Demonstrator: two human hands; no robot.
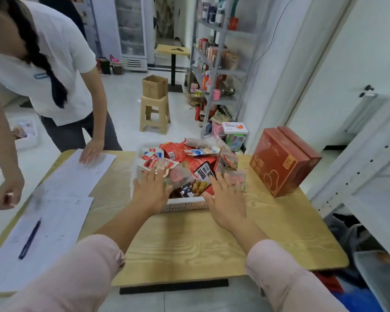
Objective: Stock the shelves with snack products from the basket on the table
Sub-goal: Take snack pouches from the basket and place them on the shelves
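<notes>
Pink sleeves (77, 278) fill the near edge, and bare forearms reach from them across a pale wooden table (185, 244) with bold wavy grain. The left hand (152, 192) lies flat with fingers straight and spread. It grasps nothing, and its fingertips rest on the near left of the snack packets (189, 158). The right hand (229, 199) is released in the same way, palm down over the near right corner of the heap, with its fingers touching a clear crinkled wrapper.

Both hands cover the near side of the basket (185, 204), a white plastic tub with rows of small round holes in its wall, standing mid-table. Glossy red, white and black foil packets are piled above its rim between and beyond the two hands.

Just right of the basket stand two red cardboard boxes (284, 161), side by side. On the left lie white paper sheets (61, 181) and a dark blue pen (29, 238); another person's hand (91, 150) presses on the far sheet. Metal shelves (214, 64) holding goods stand far right.
</notes>
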